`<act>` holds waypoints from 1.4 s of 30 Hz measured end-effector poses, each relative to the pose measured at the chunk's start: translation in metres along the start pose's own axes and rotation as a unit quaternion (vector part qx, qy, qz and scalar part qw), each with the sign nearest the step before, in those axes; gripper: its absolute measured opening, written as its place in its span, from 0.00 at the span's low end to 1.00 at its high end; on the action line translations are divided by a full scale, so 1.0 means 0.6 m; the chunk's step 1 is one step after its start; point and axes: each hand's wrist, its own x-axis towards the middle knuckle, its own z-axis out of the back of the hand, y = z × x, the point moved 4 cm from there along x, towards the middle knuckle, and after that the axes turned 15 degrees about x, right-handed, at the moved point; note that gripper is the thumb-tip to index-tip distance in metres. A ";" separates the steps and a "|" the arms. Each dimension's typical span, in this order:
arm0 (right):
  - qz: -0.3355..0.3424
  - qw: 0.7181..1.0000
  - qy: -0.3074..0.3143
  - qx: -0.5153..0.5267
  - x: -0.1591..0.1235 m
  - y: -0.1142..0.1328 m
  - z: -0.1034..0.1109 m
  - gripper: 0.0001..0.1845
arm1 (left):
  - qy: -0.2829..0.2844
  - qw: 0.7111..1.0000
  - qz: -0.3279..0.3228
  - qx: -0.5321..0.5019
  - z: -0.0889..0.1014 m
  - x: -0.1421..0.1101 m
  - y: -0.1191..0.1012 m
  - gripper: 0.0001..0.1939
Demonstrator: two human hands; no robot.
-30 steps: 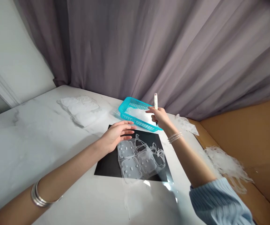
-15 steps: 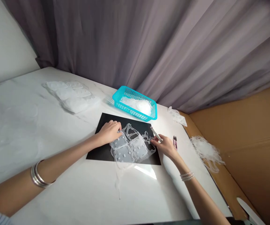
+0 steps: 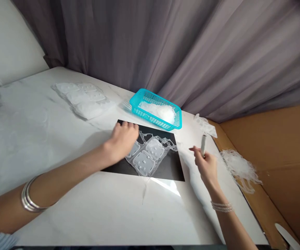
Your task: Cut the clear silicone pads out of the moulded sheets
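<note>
A translucent, soft-looking moulded sheet (image 3: pixel 145 163) with rounded grey-white panels, small raised knobs and ragged thin edges lies on a black mat (image 3: pixel 168 170). My left hand (image 3: pixel 125 140) is closed over the sheet's left edge, hiding part of it; its thumb is out of sight. To the right of the mat, my right hand (image 3: pixel 206 165) is raised off the table. Its fingers are wrapped round a slim whitish pen-like tool (image 3: pixel 203 144) that points upward, while the index finger sticks out to the left. A thin strand (image 3: pixel 144 194) trails from the sheet's lower edge.
Behind the mat stands a turquoise basket (image 3: pixel 155 121) with white translucent pieces in it. More moulded sheets (image 3: pixel 84 100) are stacked at the back left. A tangle of clear scraps (image 3: pixel 239 166) lies at the right on brown cardboard (image 3: pixel 272 142), near another small piece (image 3: pixel 205 125).
My right hand has drawn away from the sheet to the right and up, the tool now upright. The sheet has turned a little under my left hand. The view has shifted slightly.
</note>
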 end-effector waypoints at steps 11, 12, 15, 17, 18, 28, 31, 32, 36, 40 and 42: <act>-0.057 0.931 0.282 0.224 -0.053 0.097 -0.150 0.27 | 0.023 0.973 -0.131 0.191 -0.096 -0.115 -0.155 0.30; -0.036 0.927 0.302 0.219 -0.058 0.098 -0.160 0.23 | 0.032 0.970 -0.135 0.198 -0.092 -0.116 -0.152 0.29; 0.017 0.918 0.343 0.198 -0.069 0.088 -0.175 0.16 | 0.063 0.958 -0.167 0.223 -0.064 -0.119 -0.142 0.29; 0.039 0.921 0.346 0.175 -0.073 0.079 -0.175 0.14 | 0.078 0.949 -0.196 0.235 -0.041 -0.119 -0.136 0.29; 0.048 0.923 0.344 0.163 -0.074 0.076 -0.175 0.13 | 0.086 0.946 -0.204 0.235 -0.032 -0.118 -0.133 0.29; 0.155 0.922 0.343 0.090 -0.080 0.091 -0.174 0.09 | 0.076 0.949 -0.205 0.225 -0.041 -0.101 -0.129 0.31; 0.186 0.917 0.344 0.079 -0.082 0.096 -0.175 0.08 | 0.072 0.951 -0.197 0.225 -0.045 -0.103 -0.130 0.33; 0.196 0.916 0.343 0.076 -0.083 0.097 -0.176 0.08 | 0.078 0.951 -0.197 0.227 -0.046 -0.103 -0.130 0.34; 0.229 0.910 0.341 0.062 -0.087 0.106 -0.183 0.08 | 0.108 0.945 -0.205 0.231 -0.043 -0.100 -0.131 0.34; 0.240 0.908 0.341 0.035 -0.094 0.115 -0.180 0.08 | 0.137 0.936 -0.212 0.246 -0.043 -0.099 -0.129 0.34; 0.238 0.910 0.338 0.011 -0.098 0.115 -0.173 0.08 | 0.141 0.934 -0.213 0.249 -0.045 -0.100 -0.129 0.34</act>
